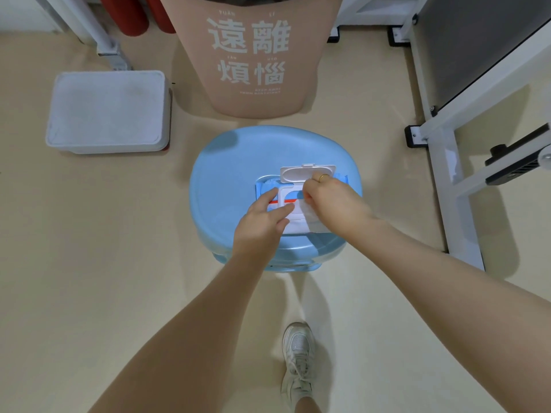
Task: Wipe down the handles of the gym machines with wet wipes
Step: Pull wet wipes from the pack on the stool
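A blue pack of wet wipes (265,186) lies on a light blue plastic stool (238,162), its white flip lid (307,173) standing open. My left hand (262,223) rests flat on the pack's near end, fingers spread, pressing it down. My right hand (334,204) pinches a white wet wipe (310,222) that hangs out of the pack's opening toward me. A white gym machine frame (441,138) stands at the right; no handle of it shows clearly.
A tan bin (253,55) with white printed characters stands just behind the stool. A white lidded box (110,111) sits on the beige floor at the left. Red rolls (131,19) lean at the back left. My shoe (299,356) is below the stool.
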